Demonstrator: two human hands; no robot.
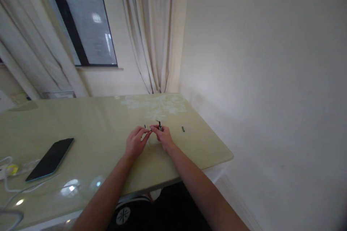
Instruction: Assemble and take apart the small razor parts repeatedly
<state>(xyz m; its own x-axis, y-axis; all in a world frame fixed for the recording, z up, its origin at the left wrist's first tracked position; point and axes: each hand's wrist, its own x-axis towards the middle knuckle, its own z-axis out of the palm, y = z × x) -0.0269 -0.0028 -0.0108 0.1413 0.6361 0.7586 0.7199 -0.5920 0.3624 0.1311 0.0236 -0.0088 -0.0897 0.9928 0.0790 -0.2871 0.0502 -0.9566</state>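
My left hand (136, 142) and my right hand (163, 136) meet over the pale glossy table (89, 130), fingertips pinched together. Between the fingers is a small dark object (159, 125), too tiny to name; its upper end sticks up above my right fingers. Another small piece (145, 126) lies just beyond my left fingertips. A little dark piece (183, 129) lies on the table to the right of my right hand, apart from it.
A black phone (50, 158) lies face up at the left. White cables and a yellow item (11, 170) sit at the far left edge. Curtains (151, 32) and a window (84, 18) are behind the table; a wall stands at the right.
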